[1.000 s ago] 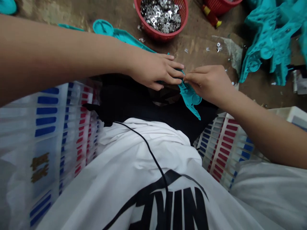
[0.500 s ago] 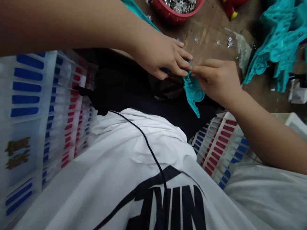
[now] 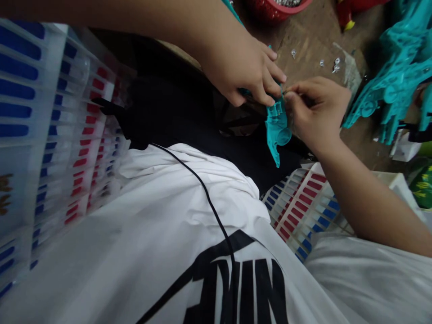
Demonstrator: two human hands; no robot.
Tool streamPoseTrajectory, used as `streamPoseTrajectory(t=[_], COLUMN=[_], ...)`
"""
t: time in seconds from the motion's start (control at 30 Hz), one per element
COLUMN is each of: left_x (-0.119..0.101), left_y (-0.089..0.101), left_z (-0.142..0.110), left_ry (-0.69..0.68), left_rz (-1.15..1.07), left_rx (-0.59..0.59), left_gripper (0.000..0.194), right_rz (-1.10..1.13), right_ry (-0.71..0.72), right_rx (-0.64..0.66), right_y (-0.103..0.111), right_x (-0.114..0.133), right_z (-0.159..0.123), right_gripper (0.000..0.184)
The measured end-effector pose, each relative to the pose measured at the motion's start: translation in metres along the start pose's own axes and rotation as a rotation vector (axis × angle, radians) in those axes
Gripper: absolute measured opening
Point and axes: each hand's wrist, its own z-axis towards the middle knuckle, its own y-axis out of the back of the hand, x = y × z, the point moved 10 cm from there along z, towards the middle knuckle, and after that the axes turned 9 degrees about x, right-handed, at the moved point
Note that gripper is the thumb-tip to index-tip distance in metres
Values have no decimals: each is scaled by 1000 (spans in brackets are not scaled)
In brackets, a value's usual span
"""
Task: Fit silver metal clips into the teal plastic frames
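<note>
Left hand holds teal piece past table edge, right hand alongside.

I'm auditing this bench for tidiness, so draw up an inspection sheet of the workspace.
Surface: brown tabletop, marked, with a whitish patch.
Job's things: turquoise part, lower end over black cloth.
Clutter: loose metal pieces; more in red basket; turquoise parts heaped.
Grip: left hand laid over the part; right hand pinching at its edge, anything between fingertips hidden.
Cables: black cord down white shirt.
Surroundings: slatted crates on both sides.
</note>
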Motion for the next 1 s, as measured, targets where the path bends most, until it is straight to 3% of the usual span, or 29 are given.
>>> streamPoseTrajectory(t=[0.13,0.3,0.4,0.57,0.83,1.0], left_x=[-3,-2,-1,1,0,-1], left_y=[1,3,4,4,2,1], left_z=[0,0,0,2,-1,0], left_ry=[-6,-1,10,24,36,3], left_rz=[56,20,16,-16,5,0], left_rx=[2,7,8,7,10,-6], left_gripper=[93,94,94,94,89,92], right_rz=[-29,46,-8,-120,-21,132], right_ry=[97,272,283,336,262,374], right_rx=[55,-33,35,17,79,-86], right_y=[-5,6,-1,-1,10,16], right_x=[0,15,20,21,21,21], right_z=[2,-12,-15,-18,-5,-6], right_gripper=[55,55,54,59,60,44])
